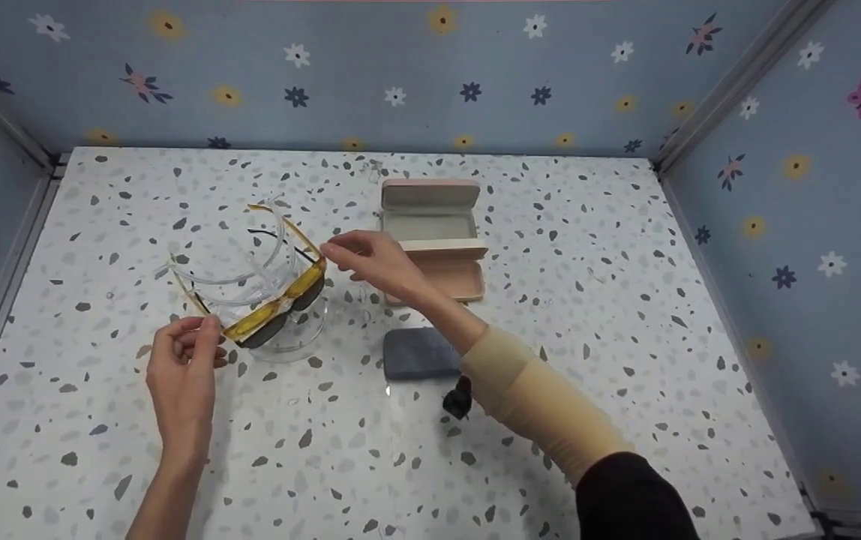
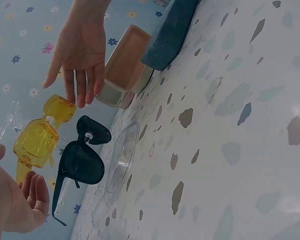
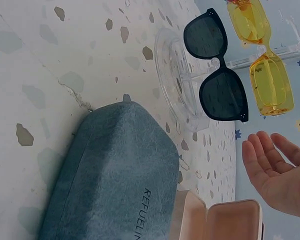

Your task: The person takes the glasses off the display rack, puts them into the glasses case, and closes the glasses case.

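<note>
We found the yellow glasses [image 1: 298, 284] on the stand [image 3: 165, 65] above the dark glasses [image 3: 222, 75], bridge apparently seated for support, the right hand [image 1: 374, 259] beside one end with fingers loosely extended, the left hand [image 1: 187, 367] at the other with fingers curled, whether pinching we could not tell

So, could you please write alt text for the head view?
A person's left hand and right hand flank yellow glasses on a clear stand, with dark sunglasses below. To the right are two open cases and a blue-grey case.

R arm [image 1: 442, 315] wears 1 wrinkled tan sleeve [image 1: 550, 405], w/ black sleeve [image 1: 634, 499] above, prob. 2nd layer.
</note>
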`<state>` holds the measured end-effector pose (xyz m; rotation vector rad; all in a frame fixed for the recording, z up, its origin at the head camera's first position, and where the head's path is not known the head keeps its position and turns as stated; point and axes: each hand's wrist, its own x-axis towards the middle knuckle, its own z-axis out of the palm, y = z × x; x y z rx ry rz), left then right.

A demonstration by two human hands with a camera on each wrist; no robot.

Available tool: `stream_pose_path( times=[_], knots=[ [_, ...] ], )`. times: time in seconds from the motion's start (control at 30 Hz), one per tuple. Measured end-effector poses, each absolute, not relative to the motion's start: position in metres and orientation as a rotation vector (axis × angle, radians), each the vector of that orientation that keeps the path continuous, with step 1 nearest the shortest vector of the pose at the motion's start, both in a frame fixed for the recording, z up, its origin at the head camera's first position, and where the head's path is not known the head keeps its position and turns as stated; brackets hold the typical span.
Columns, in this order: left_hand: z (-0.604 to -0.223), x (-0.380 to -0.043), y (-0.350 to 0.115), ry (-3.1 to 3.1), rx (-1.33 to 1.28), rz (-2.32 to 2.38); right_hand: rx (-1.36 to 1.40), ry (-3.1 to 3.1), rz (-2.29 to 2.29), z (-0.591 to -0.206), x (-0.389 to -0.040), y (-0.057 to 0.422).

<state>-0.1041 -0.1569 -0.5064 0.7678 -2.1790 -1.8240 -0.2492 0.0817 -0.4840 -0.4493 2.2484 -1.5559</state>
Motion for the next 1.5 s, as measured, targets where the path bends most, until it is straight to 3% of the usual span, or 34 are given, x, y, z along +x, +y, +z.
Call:
stream_pose_path(
  times=[0.53, 1.5],
  knots=[
    [-0.504, -0.107, -0.16, -2.2, 0.853, -1.939, -0.478, 2.218, -1.552, -0.483, -0.248, 0.069],
    [-0.501, -0.098, -0.144, -1.989, 0.7, -2.085, -0.513, 2.175, -1.58, -0.477, -0.247, 0.073]
  ],
)
